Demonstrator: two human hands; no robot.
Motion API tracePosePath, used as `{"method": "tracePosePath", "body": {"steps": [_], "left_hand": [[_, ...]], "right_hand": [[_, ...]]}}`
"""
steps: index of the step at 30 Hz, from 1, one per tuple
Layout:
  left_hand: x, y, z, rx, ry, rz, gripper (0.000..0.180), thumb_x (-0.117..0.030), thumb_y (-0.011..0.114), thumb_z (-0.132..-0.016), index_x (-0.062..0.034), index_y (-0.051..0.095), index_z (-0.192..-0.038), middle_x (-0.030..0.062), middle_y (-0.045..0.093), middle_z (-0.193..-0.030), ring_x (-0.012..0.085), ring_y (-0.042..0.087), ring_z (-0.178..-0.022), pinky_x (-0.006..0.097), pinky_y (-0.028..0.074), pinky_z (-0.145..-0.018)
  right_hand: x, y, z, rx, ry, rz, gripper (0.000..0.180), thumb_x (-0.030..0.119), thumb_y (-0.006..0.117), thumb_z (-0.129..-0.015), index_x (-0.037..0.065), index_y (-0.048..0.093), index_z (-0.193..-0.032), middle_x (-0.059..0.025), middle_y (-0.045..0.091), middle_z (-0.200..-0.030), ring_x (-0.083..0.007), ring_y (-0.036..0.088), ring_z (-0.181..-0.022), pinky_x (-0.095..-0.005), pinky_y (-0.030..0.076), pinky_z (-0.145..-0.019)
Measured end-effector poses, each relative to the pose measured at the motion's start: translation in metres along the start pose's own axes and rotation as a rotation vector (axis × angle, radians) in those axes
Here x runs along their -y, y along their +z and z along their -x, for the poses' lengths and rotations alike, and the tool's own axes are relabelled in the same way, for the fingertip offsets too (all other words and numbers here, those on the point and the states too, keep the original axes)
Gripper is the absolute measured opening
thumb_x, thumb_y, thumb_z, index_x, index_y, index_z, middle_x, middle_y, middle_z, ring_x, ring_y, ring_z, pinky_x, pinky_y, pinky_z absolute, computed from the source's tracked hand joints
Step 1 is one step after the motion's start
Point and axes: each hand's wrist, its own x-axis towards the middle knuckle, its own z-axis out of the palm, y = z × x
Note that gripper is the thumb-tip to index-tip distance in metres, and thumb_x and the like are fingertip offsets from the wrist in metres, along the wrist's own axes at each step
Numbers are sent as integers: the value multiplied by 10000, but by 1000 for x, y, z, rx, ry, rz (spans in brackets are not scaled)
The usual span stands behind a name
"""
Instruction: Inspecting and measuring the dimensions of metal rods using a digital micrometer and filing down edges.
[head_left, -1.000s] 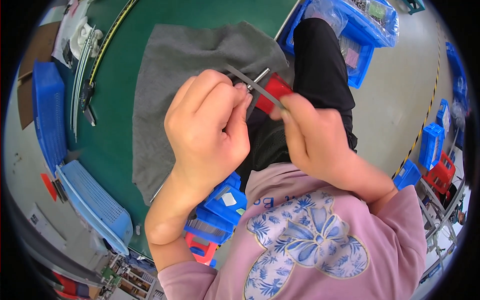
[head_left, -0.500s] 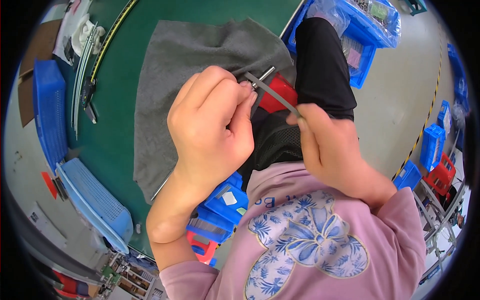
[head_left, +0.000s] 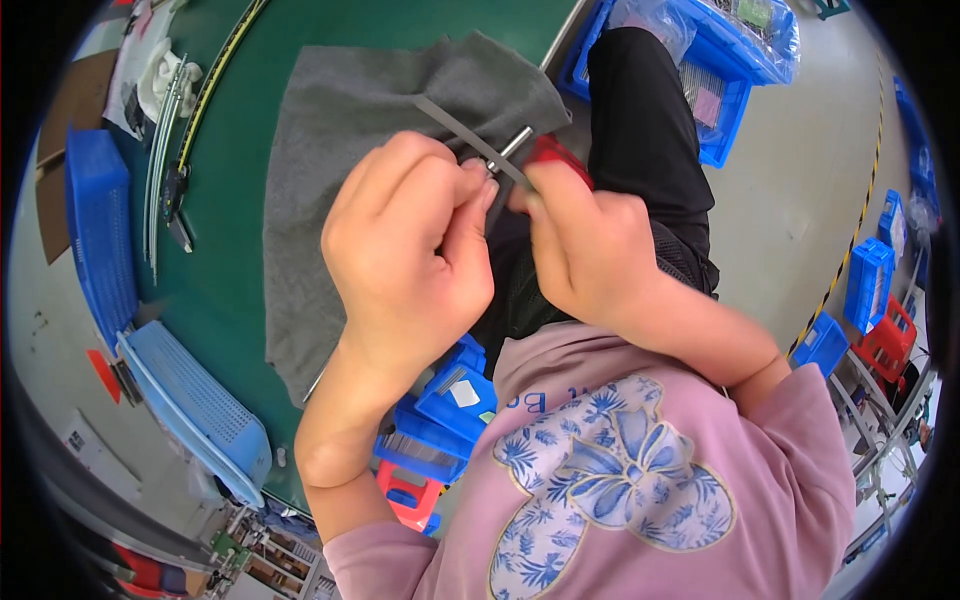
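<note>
My left hand (head_left: 405, 245) is closed, with thumb and fingertips pinching a slim shiny metal rod (head_left: 520, 138). The rod's bare end points up and to the right beyond the fingers. In my right hand (head_left: 600, 240) is a thin, flat grey file (head_left: 448, 118), gripped near its lower right end. It lies across the rod just beyond my left fingertips, its free end reaching up and left. A grey cloth (head_left: 340, 140) is spread beneath both hands, draping over the table edge. My left hand hides the rod's other end.
On the green table (head_left: 235, 210) lie long thin rods (head_left: 160, 170), a digital caliper (head_left: 176, 190) and a yellow-edged ruler (head_left: 212, 85). Blue baskets (head_left: 195, 400) line its left side. Blue bins (head_left: 720, 130) with parts stand at upper right. A red object (head_left: 562, 155) shows behind my right hand.
My right hand has moved up and left, toward my left hand, sliding the file across the rod so more of it sticks out at upper left. My left hand keeps its pinch on the rod.
</note>
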Motion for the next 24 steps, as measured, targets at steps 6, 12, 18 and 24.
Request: {"method": "tracePosePath", "body": {"steps": [6,12,18,24], "left_hand": [[1,0,0,8,30,-27,169,82,618,-558,-6,491,-624,82,467,-610,240,464,-523,299,373,-457],[1,1,1,10,8,-15,166,72,621,-561,-8,491,-626,83,460,-609,242,459,-517,302,368,-455],[-1,0,1,13,-15,-18,162,74,617,-563,-8,492,-625,82,455,-607,242,460,-522,302,367,-457],[-1,0,0,19,-3,-13,162,75,616,-567,-8,489,-621,83,455,-606,240,460,-520,301,366,-455]], "right_hand": [[-1,-4,0,94,-11,-12,108,-15,457,-776,-6,482,-880,-102,581,-650,-256,564,-483,-303,426,-434],[-8,-1,17,86,50,-51,124,-24,467,-761,-4,470,-883,-108,572,-656,-268,556,-489,-310,423,-433],[-7,-1,15,126,50,-16,133,-24,460,-759,4,468,-889,-110,564,-647,-274,557,-494,-315,425,-438],[0,6,-10,18,-22,30,134,52,525,-696,50,459,-812,-77,514,-516,-254,511,-402,-334,391,-369]]}}
